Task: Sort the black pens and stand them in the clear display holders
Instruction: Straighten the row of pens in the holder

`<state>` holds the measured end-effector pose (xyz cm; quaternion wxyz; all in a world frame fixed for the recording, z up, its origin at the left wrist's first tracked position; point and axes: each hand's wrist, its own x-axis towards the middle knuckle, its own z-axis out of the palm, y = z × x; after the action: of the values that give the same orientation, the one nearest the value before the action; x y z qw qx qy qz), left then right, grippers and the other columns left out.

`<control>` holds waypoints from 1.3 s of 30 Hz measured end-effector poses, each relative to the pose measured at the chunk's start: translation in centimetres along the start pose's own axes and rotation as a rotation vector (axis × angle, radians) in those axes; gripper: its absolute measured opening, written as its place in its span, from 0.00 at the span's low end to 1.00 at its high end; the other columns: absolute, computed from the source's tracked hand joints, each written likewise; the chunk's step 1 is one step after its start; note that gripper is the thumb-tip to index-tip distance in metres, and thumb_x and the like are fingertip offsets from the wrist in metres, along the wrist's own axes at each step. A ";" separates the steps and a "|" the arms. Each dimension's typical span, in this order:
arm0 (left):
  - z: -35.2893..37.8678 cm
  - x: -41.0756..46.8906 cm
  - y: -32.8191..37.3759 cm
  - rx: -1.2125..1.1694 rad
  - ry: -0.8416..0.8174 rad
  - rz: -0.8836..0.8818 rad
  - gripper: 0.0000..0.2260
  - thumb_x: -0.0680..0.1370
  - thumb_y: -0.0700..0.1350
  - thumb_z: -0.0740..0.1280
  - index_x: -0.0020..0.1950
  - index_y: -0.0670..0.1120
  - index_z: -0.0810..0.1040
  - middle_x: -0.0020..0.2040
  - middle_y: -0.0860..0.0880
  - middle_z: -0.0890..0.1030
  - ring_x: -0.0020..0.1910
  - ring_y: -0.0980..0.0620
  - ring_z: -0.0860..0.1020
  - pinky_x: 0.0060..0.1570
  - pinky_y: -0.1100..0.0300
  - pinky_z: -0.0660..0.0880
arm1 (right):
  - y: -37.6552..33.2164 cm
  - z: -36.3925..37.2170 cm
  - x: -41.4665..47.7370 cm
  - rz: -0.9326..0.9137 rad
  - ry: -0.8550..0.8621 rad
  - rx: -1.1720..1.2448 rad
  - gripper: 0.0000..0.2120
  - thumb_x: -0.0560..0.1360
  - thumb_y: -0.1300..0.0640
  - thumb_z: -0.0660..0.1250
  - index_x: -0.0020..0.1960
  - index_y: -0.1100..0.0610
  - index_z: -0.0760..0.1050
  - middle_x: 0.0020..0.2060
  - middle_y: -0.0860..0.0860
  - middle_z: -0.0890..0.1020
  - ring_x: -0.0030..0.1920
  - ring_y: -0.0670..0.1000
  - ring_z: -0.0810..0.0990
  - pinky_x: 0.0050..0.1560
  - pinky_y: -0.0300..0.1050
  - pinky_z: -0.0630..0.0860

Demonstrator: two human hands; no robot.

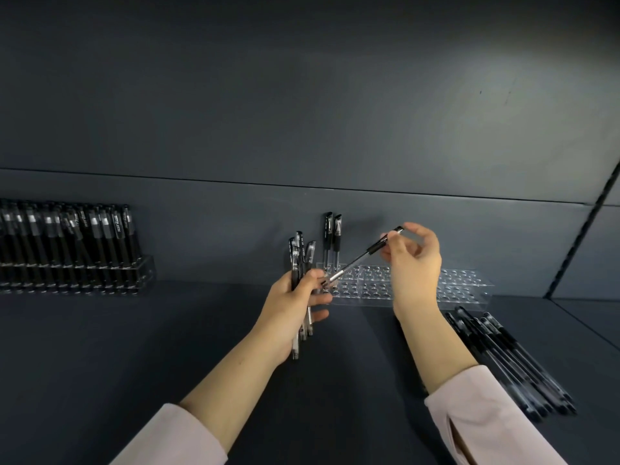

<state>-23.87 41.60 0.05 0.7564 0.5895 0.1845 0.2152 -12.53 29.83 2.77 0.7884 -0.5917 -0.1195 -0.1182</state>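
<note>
Dark desk (167,330), dark wall (302,95) behind. My left fingers (317,275) grip a pen bundle (298,256); my right fingers (394,246) pinch one pen (362,260) slanted over the clear holder (463,286), where two pens (332,236) stand. My right wrist hides part of it; the full holder (144,270) at left is cut off.

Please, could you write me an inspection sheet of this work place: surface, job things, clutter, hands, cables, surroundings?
Surface: dark shelf, no spills seen.
Job's things: left holder packed with upright pens; middle holder mostly empty, two pens stand at its back left; loose pens lie on the right.
Clutter: nothing seen.
Hands: left hand grips a bundle of pens; right hand pinches a single pen by its upper end, tilted, lower end by the left hand.
Cables: nothing seen.
Surroundings: dark wall behind; slotted strip on the right.
</note>
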 end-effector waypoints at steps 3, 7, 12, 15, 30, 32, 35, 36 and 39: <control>-0.3 0.1 0.0 0.021 0.019 0.029 0.10 0.83 0.47 0.61 0.55 0.44 0.79 0.47 0.50 0.86 0.42 0.53 0.82 0.44 0.57 0.80 | -0.6 -0.3 -0.1 -0.167 0.069 -0.005 0.09 0.78 0.60 0.65 0.57 0.52 0.70 0.43 0.50 0.81 0.45 0.53 0.81 0.51 0.45 0.78; -0.7 0.2 0.1 0.006 0.039 0.029 0.08 0.83 0.46 0.61 0.55 0.45 0.79 0.46 0.52 0.87 0.38 0.56 0.81 0.38 0.62 0.78 | -1.2 -0.3 -0.5 -0.337 0.054 -0.066 0.09 0.79 0.61 0.62 0.57 0.51 0.67 0.49 0.51 0.81 0.48 0.46 0.80 0.48 0.33 0.74; -0.6 0.2 0.2 -0.071 0.029 0.027 0.07 0.83 0.41 0.61 0.55 0.44 0.78 0.45 0.50 0.87 0.37 0.58 0.81 0.36 0.65 0.77 | -0.7 0.1 -0.9 -0.448 -0.067 -0.223 0.11 0.80 0.62 0.62 0.58 0.50 0.67 0.51 0.49 0.81 0.50 0.42 0.78 0.48 0.31 0.73; -0.4 0.2 0.2 -0.086 0.024 0.031 0.06 0.82 0.38 0.62 0.54 0.43 0.78 0.45 0.50 0.86 0.39 0.57 0.80 0.39 0.65 0.77 | -0.4 0.2 -0.9 -0.499 -0.122 -0.313 0.11 0.80 0.62 0.62 0.60 0.52 0.69 0.50 0.48 0.80 0.50 0.43 0.78 0.48 0.31 0.73; -0.5 -0.2 0.2 0.007 -0.046 0.045 0.09 0.83 0.49 0.60 0.61 0.50 0.75 0.47 0.49 0.86 0.30 0.53 0.78 0.29 0.62 0.73 | 0.8 0.2 0.5 -0.667 -0.236 -0.540 0.17 0.80 0.61 0.62 0.68 0.55 0.72 0.50 0.49 0.79 0.50 0.50 0.78 0.53 0.45 0.77; -0.4 0.0 0.1 0.030 -0.030 0.052 0.09 0.83 0.49 0.60 0.60 0.49 0.76 0.43 0.47 0.86 0.27 0.54 0.74 0.26 0.62 0.70 | 1.4 0.3 0.9 -0.680 -0.291 -0.598 0.19 0.80 0.60 0.61 0.71 0.53 0.69 0.52 0.51 0.77 0.52 0.52 0.77 0.54 0.48 0.76; -0.3 0.1 0.0 0.028 -0.022 0.048 0.09 0.83 0.48 0.60 0.58 0.46 0.75 0.40 0.48 0.86 0.26 0.55 0.73 0.25 0.63 0.69 | 2.2 0.4 1.1 -0.678 -0.353 -0.670 0.23 0.80 0.58 0.62 0.74 0.52 0.65 0.54 0.53 0.73 0.54 0.55 0.74 0.56 0.52 0.74; -0.3 0.1 0.0 0.027 -0.025 0.047 0.09 0.83 0.48 0.61 0.58 0.45 0.75 0.39 0.49 0.86 0.27 0.56 0.73 0.26 0.63 0.69 | 2.4 0.3 1.1 -0.666 -0.375 -0.689 0.24 0.80 0.58 0.62 0.75 0.51 0.63 0.55 0.53 0.72 0.55 0.55 0.73 0.57 0.51 0.73; -0.3 0.2 0.0 0.024 -0.031 0.054 0.09 0.83 0.47 0.61 0.57 0.43 0.75 0.41 0.49 0.86 0.29 0.56 0.73 0.28 0.62 0.71 | 2.7 0.3 1.1 -0.627 -0.429 -0.732 0.28 0.80 0.56 0.61 0.78 0.49 0.56 0.52 0.53 0.72 0.53 0.54 0.71 0.57 0.44 0.68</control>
<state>-23.89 41.94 0.01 0.7461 0.6065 0.1592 0.2240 -10.59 30.79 0.76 0.4146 -0.7752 -0.4003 -0.2586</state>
